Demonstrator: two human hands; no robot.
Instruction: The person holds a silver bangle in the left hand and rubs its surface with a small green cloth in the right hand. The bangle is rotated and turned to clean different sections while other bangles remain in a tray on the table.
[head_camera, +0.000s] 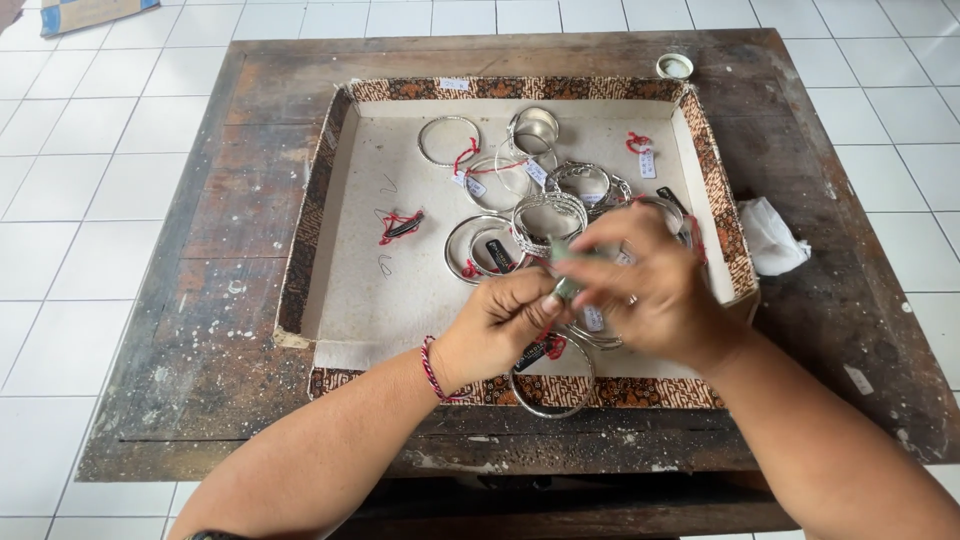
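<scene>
Silver bangle (552, 378) hangs below left hand (500, 325); both hands' fingers pinch a green cloth (568, 268).

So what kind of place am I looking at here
Probably a small jewellery workshop or stall. A shallow cardboard tray with patterned brown edging holds many silver metal bangles with red-stringed tags, on a worn, stained wooden table over white floor tiles. Both hands work together on a small item.

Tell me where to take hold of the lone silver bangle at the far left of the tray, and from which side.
Grip the silver bangle by its thin rim on the left arc, coming from above. It lies flat on the tray floor, and its left side faces bare cardboard, while a red string with a tag hangs at its lower right. Pinching across the band there probably avoids snagging.
</scene>
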